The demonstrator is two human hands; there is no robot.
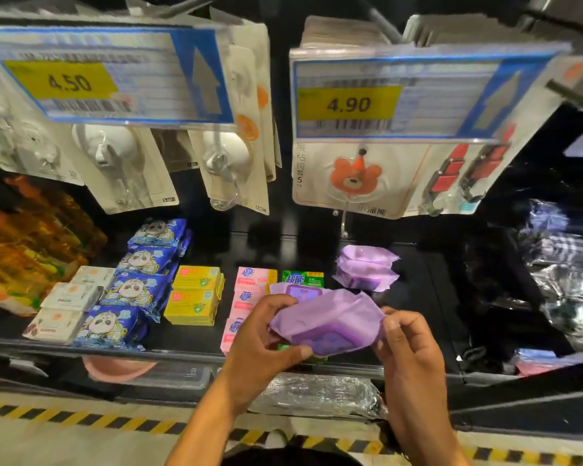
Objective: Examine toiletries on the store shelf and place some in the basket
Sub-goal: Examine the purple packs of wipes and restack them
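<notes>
1. The purple wrapped pack (330,322) is at lower centre, held in front of the shelf (418,297).
2. The left hand (260,338) curls round its left side, and the right hand (408,348) pinches the crinkled wrapper end.
3. It looks light, with loose, likely slippery film over a firmer block. I'd grip the body, not the flaps.
4. No basket is in view.

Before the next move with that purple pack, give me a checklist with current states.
1. Left hand grips the purple pack: ok.
2. Right hand pinches its right edge: ok.
3. Pack held clear of the shelf: ok.
4. Basket in view: not ok.
5. Pack's print legible: cannot tell, too small.
6. Other purple packs sit stacked on shelf: ok.
</notes>
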